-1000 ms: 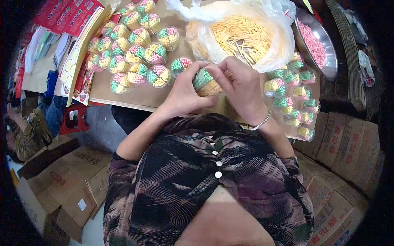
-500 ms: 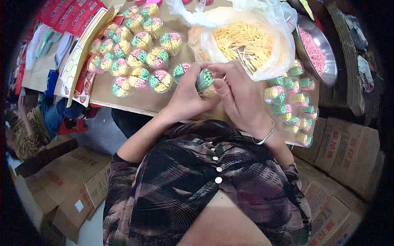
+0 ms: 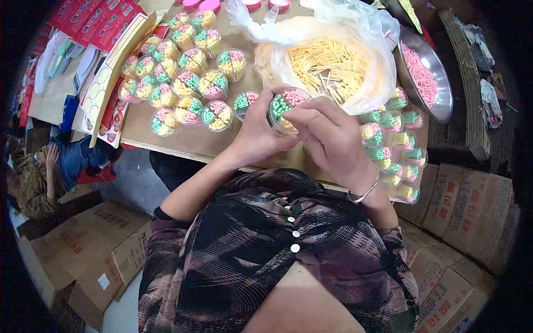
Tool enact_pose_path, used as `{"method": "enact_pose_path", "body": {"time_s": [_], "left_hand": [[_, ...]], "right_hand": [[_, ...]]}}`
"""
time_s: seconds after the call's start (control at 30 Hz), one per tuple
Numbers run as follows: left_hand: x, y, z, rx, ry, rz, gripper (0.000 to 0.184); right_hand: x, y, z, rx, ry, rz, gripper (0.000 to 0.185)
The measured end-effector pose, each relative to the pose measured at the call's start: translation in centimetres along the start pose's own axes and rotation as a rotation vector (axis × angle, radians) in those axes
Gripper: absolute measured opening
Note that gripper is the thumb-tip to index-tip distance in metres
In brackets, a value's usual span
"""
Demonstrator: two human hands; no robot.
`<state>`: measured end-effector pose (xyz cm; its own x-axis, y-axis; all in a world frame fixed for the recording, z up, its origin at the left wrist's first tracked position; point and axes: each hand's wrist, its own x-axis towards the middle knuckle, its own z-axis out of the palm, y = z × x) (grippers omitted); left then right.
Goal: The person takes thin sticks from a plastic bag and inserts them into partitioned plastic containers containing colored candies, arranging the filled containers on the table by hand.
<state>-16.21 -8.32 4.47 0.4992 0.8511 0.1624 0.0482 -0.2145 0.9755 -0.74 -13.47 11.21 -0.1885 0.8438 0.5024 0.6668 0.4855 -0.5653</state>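
Observation:
My left hand is wrapped round a clear round cup of green, pink and yellow sticks, its open top tilted up. My right hand is at the cup's right side, fingers bent over its rim; what its fingertips hold, if anything, is hidden. Just left of my left hand, another filled cup stands on the table. Many filled cups stand in a group at the left. Behind my hands lies a plastic bag of loose yellow sticks.
Several filled cups lie on their sides at the right. A metal bowl holds pink sticks. Pink lids are at the back. Red printed sheets lie at the left, near another person. Cardboard boxes are below the table.
The cup in my left hand has turned more upright, showing its coloured top. My right hand has moved off its side to its rim, fingers bending inward. The view has shifted slightly.

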Motion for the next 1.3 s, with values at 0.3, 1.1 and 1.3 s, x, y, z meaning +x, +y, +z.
{"method": "enact_pose_path", "body": {"time_s": [0.3, 1.1, 1.3], "left_hand": [[-0.5, -1.2, -1.2, 0.035, 0.030, 0.095, 0.070], [-12.0, -7.6, -7.9, 0.588, 0.521, -0.164, 0.079], [-8.4, -1.4, -7.8, 0.791, 0.458, 0.247, 0.068]], "right_hand": [[0.5, 4.7, -3.0, 0.071, 0.101, 0.292, 0.025], [-3.0, 14.2, -2.5, -0.367, -0.096, 0.383, 0.014], [-4.1, 15.8, -3.6, -0.422, -0.162, 0.518, 0.015]]}}
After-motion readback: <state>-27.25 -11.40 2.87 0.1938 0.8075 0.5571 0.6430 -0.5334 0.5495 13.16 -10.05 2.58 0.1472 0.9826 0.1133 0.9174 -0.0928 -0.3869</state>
